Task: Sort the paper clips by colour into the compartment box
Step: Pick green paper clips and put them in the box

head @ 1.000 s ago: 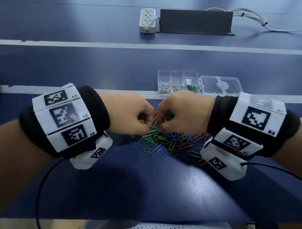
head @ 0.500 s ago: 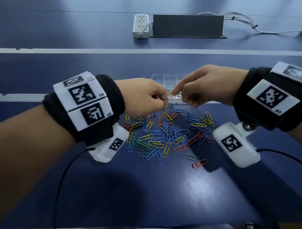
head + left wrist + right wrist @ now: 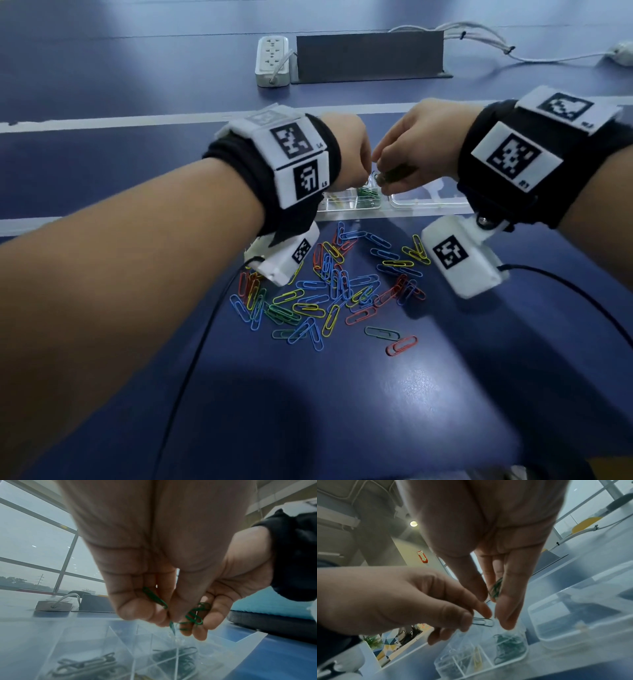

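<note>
Both hands hover together over the clear compartment box [image 3: 337, 205]. My left hand [image 3: 366, 171] pinches a green paper clip [image 3: 155, 599] between thumb and fingertips. My right hand [image 3: 387, 180] holds a small bunch of green paper clips [image 3: 395, 172] in its curled fingers, right beside the left. Below them, one compartment holds green clips [image 3: 510, 646], another a yellow clip [image 3: 477, 657], another white clips [image 3: 453, 660]. A loose pile of mixed-colour clips [image 3: 329, 287] lies on the blue table in front of the box.
The box's clear lid [image 3: 428, 200] lies open to the right of the compartments. A white power strip [image 3: 272, 61], a dark panel [image 3: 370, 56] and white cables [image 3: 486, 41] are at the back. Black wrist-camera cables [image 3: 565, 287] trail over the table.
Both hands have lifted off the clip pile and moved away from me to above the box, carrying green clips with them.
</note>
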Tool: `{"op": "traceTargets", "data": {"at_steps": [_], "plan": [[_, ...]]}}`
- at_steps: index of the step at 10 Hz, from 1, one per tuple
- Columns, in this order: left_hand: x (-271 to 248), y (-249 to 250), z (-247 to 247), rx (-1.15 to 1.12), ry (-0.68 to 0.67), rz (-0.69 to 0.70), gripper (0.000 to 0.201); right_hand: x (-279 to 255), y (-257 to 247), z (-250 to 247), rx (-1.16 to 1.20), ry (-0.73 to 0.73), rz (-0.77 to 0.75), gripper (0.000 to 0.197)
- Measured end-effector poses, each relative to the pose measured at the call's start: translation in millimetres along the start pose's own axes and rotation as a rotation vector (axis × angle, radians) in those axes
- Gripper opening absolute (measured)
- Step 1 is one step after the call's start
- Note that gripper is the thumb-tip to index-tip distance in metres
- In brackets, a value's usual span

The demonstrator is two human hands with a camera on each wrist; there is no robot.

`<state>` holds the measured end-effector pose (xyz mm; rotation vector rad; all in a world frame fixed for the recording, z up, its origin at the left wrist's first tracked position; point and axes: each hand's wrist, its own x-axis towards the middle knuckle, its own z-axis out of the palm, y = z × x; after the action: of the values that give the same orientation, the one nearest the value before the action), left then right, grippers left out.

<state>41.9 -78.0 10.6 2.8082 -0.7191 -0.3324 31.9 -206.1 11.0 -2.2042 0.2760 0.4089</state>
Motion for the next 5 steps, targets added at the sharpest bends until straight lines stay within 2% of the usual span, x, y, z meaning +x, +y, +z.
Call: {"op": "traceTargets", "data": {"at_steps": [1,3,5], "plan": [[2.6,3.1,-2.0,0.006,-0.027,-0.012,0.027,0.0,-4.1,-0.9,-0.025,0.003,0.007,0.034],[5.4,3.4,0.5,-0.140,-0.091,-0.040,0.040,-0.4,-4.7,0.0,-0.007,0.026,0.012,0.023],[5.3,1.8,-2.2,-0.187,-0.084,-0.047,0.046,0.0,-4.4,1.5,-0.008,0.054,0.008,0.026]]}}
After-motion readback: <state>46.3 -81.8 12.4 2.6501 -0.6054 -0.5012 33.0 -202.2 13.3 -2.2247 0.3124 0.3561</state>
